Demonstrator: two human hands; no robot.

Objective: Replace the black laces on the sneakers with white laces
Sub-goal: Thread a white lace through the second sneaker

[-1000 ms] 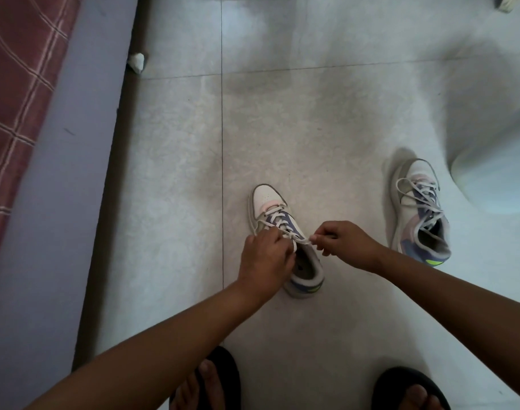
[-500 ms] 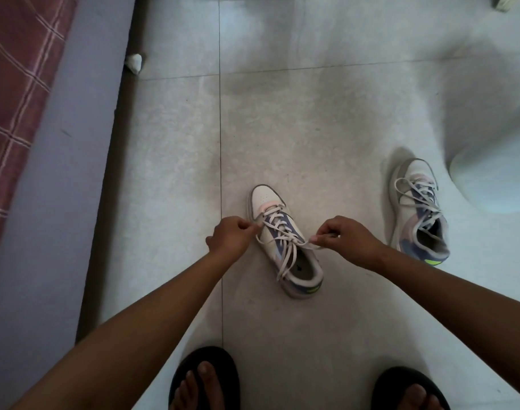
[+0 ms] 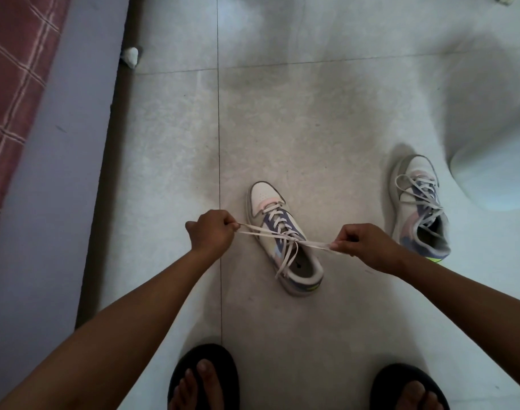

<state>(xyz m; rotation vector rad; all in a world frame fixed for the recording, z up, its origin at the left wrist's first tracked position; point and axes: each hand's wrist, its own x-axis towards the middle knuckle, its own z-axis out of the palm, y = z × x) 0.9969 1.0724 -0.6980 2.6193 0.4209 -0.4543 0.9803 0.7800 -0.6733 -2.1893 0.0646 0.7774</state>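
A white sneaker (image 3: 260,196) with purple and pink panels stands on the floor in the middle, toe pointing away from me. A white lace (image 3: 282,232) runs through its eyelets. My left hand (image 3: 213,232) is shut on one stretch of the lace, left of the shoe. My right hand (image 3: 360,244) pinches the other stretch, right of the shoe. The lace is pulled taut sideways between them, and loose ends hang over the shoe's opening. The second sneaker (image 3: 412,238), also white-laced, stands to the right, untouched.
A bed with a red checked cover (image 3: 13,69) and lilac side runs along the left. A pale rounded object (image 3: 495,173) sits at the right. A small white lump (image 3: 130,56) lies by the bed. My feet in black sandals (image 3: 204,377) are at the bottom.
My left hand has moved off the shoe's tongue to the left, and my right hand has moved right. The lace is now drawn tight between them.
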